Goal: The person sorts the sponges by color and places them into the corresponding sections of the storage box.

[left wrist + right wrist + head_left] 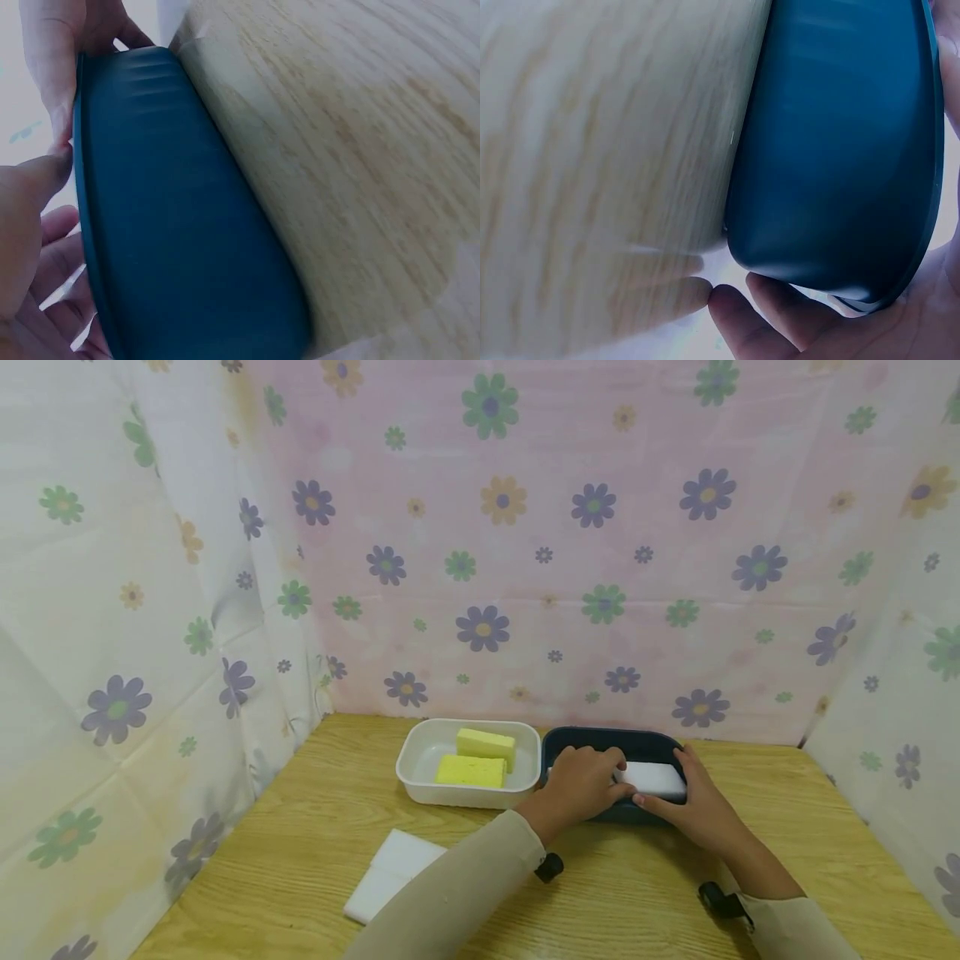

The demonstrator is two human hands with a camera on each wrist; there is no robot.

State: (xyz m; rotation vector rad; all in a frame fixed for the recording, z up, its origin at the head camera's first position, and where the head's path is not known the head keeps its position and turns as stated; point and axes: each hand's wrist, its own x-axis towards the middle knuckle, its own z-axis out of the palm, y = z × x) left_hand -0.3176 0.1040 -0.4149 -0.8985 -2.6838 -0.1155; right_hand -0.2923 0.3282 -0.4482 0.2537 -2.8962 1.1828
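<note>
A dark blue container (630, 814) stands on the table, with a white sponge-like block (654, 779) inside it. My left hand (581, 783) reaches over its near rim; the thumb and curled fingers hold the block's left part, which they mostly hide. Around the container's right end, my right hand (697, 802) grips, its thumb over the near rim by the block. From the right wrist view, fingers (780, 315) curve along the outside of that end. Both thumbs come close together above the rim in the left wrist view, where the container wall (172, 217) fills the middle.
A white container (416, 791) touches the blue one's left side and holds two yellow sponges (472, 771). Flat white pieces (393, 872) lie on the wooden table (300, 852), partly behind my left sleeve. Flowered cloth (525, 593) hangs behind and at both sides.
</note>
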